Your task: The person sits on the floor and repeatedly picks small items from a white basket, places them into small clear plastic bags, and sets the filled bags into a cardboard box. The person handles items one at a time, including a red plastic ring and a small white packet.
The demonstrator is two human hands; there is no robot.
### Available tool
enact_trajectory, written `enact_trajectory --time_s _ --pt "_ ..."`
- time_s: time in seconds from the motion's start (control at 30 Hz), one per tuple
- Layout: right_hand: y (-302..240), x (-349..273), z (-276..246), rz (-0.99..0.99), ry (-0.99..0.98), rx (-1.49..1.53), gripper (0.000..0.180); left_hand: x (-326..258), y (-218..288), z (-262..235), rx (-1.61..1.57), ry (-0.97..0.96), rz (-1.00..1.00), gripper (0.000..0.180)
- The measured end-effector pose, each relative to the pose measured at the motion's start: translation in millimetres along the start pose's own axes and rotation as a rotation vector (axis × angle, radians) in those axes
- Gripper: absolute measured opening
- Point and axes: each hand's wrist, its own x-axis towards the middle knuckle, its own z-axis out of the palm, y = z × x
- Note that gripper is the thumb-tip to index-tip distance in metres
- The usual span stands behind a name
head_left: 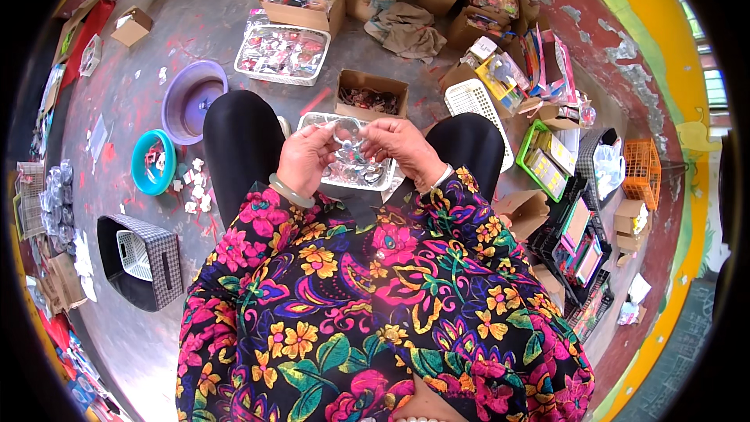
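Both of my hands are raised between my knees, with fingers closed in a pinch. Between them is a small clear plastic piece (346, 134) that looks like a little bag; its contents are too small to make out. My left hand (305, 158) grips its left side, and a pale bangle circles that wrist. On the other side, my right hand (405, 151) pinches the plastic near its right edge. Right below the hands stands a white basket (334, 182) holding small shiny packets. Just beyond it, an open cardboard box (398, 87) contains small dark reddish items.
Farther ahead is a white basket (283, 78) full of packets. To the left sit a purple basin (175, 113), a teal basin (139, 162) and a checked bin (166, 266) on its side. At right are a green tray (528, 141), black crates (558, 248) and an orange crate (642, 172).
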Motion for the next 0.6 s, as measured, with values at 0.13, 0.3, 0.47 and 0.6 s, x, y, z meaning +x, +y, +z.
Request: enact_trajectory --time_s 0.13,0.3,0.47,0.6 --pt "2.2 0.9 -4.7 0.043 -0.079 0.029 0.018 -0.8 -0.4 1.0 -0.039 0.050 -0.004 0.015" --pt "-1.9 -1.9 -7.2 0.033 -0.073 0.083 0.018 1.4 -0.4 -1.5 -0.082 0.006 0.016 0.019" --pt "-0.1 -0.1 -8.3 0.007 -0.104 0.068 0.017 -1.8 2.1 1.2 -0.082 -0.036 0.033 0.025" --pt "-3.6 -2.1 -6.6 -0.003 -0.082 0.039 0.018 -0.3 0.6 2.1 -0.064 -0.043 0.043 0.029"
